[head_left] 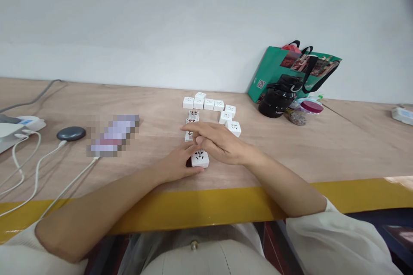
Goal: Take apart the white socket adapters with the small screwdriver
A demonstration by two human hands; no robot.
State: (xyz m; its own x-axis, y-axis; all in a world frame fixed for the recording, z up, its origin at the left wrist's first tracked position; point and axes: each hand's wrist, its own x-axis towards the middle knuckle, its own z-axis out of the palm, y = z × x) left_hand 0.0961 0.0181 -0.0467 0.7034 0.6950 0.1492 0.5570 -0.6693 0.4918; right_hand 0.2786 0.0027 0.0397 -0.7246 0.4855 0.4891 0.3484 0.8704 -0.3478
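Observation:
A white socket block (200,159) with dark slots lies near the table's front edge. My left hand (179,162) is around its left side, thumb at the near edge and fingers at the far edge. Above its far side is my right hand (219,141), with its fingers pointing left; whatever its thumb and fingertips may hold is hidden. Just beyond, open white frames with brown inner parts (193,115) stand in a column, partly covered by my right hand. Farther back, several white socket blocks (208,103) form a row, and others (233,127) sit to the right.
At the back right are a green bag (266,68), a black bottle (275,102) and a jar with a dark red lid (311,106). To the left lie a blurred phone (114,135), a dark round device (71,133) and white cables (38,167). Yellow tape (200,209) edges the table.

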